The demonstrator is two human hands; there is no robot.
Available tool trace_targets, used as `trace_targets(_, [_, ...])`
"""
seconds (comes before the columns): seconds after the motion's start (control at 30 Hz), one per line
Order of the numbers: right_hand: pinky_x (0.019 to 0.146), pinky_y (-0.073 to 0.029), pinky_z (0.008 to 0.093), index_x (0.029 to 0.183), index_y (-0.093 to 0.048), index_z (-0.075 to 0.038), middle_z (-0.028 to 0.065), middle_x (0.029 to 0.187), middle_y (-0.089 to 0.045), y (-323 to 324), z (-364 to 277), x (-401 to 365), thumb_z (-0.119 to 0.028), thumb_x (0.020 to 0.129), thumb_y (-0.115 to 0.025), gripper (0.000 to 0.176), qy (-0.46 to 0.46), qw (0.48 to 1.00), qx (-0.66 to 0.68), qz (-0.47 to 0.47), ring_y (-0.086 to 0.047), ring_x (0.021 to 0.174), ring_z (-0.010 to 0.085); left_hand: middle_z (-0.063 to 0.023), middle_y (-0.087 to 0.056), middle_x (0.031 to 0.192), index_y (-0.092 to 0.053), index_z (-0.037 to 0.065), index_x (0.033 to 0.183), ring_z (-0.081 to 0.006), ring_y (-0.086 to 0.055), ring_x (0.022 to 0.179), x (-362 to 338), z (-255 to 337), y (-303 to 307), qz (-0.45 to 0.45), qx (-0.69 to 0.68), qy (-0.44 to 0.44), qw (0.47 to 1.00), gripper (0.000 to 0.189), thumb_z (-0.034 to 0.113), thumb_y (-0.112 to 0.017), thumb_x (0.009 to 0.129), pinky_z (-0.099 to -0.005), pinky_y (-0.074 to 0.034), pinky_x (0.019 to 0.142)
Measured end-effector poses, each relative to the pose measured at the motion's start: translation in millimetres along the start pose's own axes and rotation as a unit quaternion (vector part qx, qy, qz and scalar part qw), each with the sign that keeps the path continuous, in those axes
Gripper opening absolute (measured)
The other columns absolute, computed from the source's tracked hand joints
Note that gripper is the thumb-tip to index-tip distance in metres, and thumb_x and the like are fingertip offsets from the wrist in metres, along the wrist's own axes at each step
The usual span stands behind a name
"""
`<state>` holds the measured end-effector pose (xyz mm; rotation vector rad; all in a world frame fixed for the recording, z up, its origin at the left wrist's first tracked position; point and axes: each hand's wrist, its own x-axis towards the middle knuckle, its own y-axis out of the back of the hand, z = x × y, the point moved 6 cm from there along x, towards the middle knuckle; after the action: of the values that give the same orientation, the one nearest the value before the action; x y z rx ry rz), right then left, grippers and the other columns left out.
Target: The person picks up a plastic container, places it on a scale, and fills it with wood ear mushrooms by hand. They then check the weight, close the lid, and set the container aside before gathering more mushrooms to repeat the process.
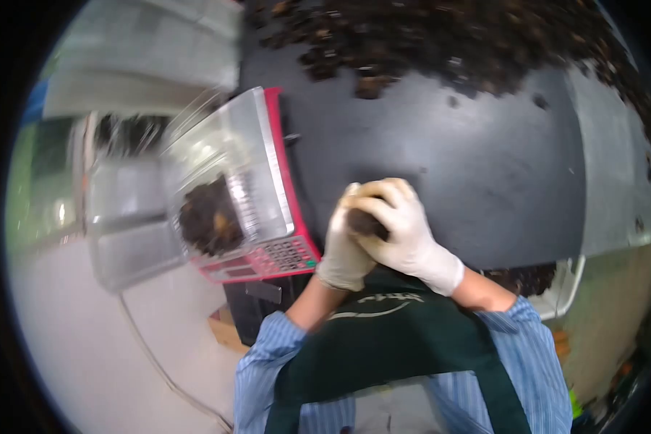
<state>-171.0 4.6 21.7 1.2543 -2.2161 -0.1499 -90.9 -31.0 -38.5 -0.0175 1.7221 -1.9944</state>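
Both my hands wear white gloves and meet in front of the dark green apron, over the near edge of the dark table. A dark brown clump point(367, 224) shows between them. My right hand point(405, 231) curls its fingers over the clump, and my left hand point(343, 246) presses against it from the left side. To the left stands a red scale point(278, 159) with a keypad. On it, a clear plastic container point(231, 152) holds a dark brown heap point(211, 217).
A large heap of dark brown pieces point(427, 43) spreads along the table's point(484, 166) far side. Clear plastic containers point(126, 217) stand left of the scale. A white bin point(575, 289) with dark pieces sits below the table's right near edge. A cable point(159, 362) runs at lower left.
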Motion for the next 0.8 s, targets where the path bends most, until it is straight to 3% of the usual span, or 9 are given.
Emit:
trace_targets(0.03, [0.081,-0.044,0.0408,0.102,-0.063,-0.008,0.0087,0.098,-0.059,-6.4,-4.2,1.6,-0.008,0.059,-0.071,0.044,0.006,1.000,-0.004,-0.001,-0.055,0.094,0.0311,-0.0068,-0.053,0.119,-0.048,0.007,0.122,-0.0177,-0.050,0.113,-2.9,6.0,-0.1,-0.062,-0.046,-0.020,0.997,0.038,0.035,-0.035,0.100,-0.0348,-0.040,0.098])
trace_targets(0.07, [0.082,-0.044,0.0410,0.105,-0.061,-0.006,0.0105,0.100,-0.059,-9.1,-10.9,8.0,-0.007,0.058,-0.070,0.048,0.018,1.000,0.017,0.015,-0.056,0.094,0.0317,-0.0085,-0.051,0.122,-0.045,0.005,0.126,-0.0191,-0.050,0.114,-15.2,18.8,-15.8,0.019,0.300,-0.161,0.940,0.040,0.033,-0.035,0.100,-0.0356,-0.041,0.099])
trace_targets(0.1, [0.082,-0.044,0.0412,0.107,-0.059,-0.005,0.0123,0.102,-0.059,-9.3,-19.7,18.4,-0.006,0.057,-0.069,0.051,0.026,0.999,0.033,0.031,-0.056,0.095,0.0324,-0.0090,-0.051,0.122,-0.045,0.004,0.126,-0.0195,-0.050,0.114,-25.3,28.1,-24.2,0.078,0.411,-0.215,0.883,0.039,0.032,-0.035,0.100,-0.0356,-0.041,0.099])
trace_targets(0.13, [0.083,-0.045,0.0421,0.112,-0.057,-0.003,0.0151,0.106,-0.060,-13.1,-37.6,30.6,-0.007,0.057,-0.067,0.056,0.060,0.992,0.037,0.107,-0.058,0.095,0.0338,-0.0094,-0.051,0.123,-0.045,0.004,0.126,-0.0199,-0.050,0.115,-33.0,39.1,-33.4,0.091,0.411,-0.251,0.872,0.039,0.031,-0.035,0.100,-0.0356,-0.040,0.099])
trace_targets(0.23, [0.087,-0.044,0.0419,0.115,-0.057,-0.009,0.0103,0.113,-0.057,-36.5,-85.5,82.4,-0.009,0.057,-0.066,0.058,0.133,0.974,0.185,0.006,-0.055,0.100,0.0307,-0.0108,-0.052,0.124,-0.046,0.003,0.127,-0.0209,-0.050,0.115,-65.5,86.8,-62.8,0.151,0.456,-0.387,0.787,0.038,0.029,-0.035,0.100,-0.0357,-0.040,0.100])
trace_targets(0.27, [0.087,-0.046,0.0411,0.105,-0.064,-0.006,0.0112,0.109,-0.060,-53.2,-98.0,95.0,-0.020,0.065,-0.068,0.043,0.162,0.964,0.210,-0.021,-0.056,0.101,0.0320,-0.0112,-0.052,0.124,-0.046,0.002,0.127,-0.0213,-0.050,0.115,-80.9,107.8,-71.1,0.184,0.479,-0.440,0.737,0.038,0.028,-0.035,0.100,-0.0357,-0.039,0.100])
trace_targets(0.43, [0.088,-0.041,0.0436,0.116,-0.056,-0.008,0.0082,0.107,-0.054,-127.8,-130.0,112.9,-0.026,0.071,-0.069,0.050,0.180,0.949,0.258,-0.010,-0.051,0.101,0.0283,-0.0135,-0.052,0.127,-0.048,0.000,0.127,-0.0231,-0.049,0.117,-154.8,199.0,-88.3,0.327,0.567,-0.584,0.481,0.037,0.024,-0.035,0.101,-0.0358,-0.038,0.102])
trace_targets(0.6, [0.094,-0.036,0.0422,0.117,-0.056,-0.005,0.0134,0.109,-0.056,-157.9,-103.2,107.2,-0.028,0.070,-0.069,0.053,0.161,0.978,0.034,-0.132,-0.051,0.104,0.0300,-0.0139,-0.054,0.126,-0.053,0.000,0.126,-0.0233,-0.048,0.118,-140.0,236.6,-47.2,0.400,0.720,-0.344,0.451,0.043,0.029,-0.032,0.102,-0.0342,-0.035,0.102])
trace_targets(0.8, [0.094,-0.041,0.0427,0.111,-0.059,-0.004,0.0160,0.113,-0.058,-97.1,-70.3,117.0,-0.013,0.069,-0.072,0.045,0.112,0.970,0.187,-0.111,-0.053,0.109,0.0344,-0.0152,-0.053,0.128,-0.048,-0.003,0.128,-0.0255,-0.049,0.119,-154.4,243.9,-34.1,0.373,0.636,-0.474,0.481,0.046,0.032,-0.035,0.102,-0.0371,-0.035,0.104])
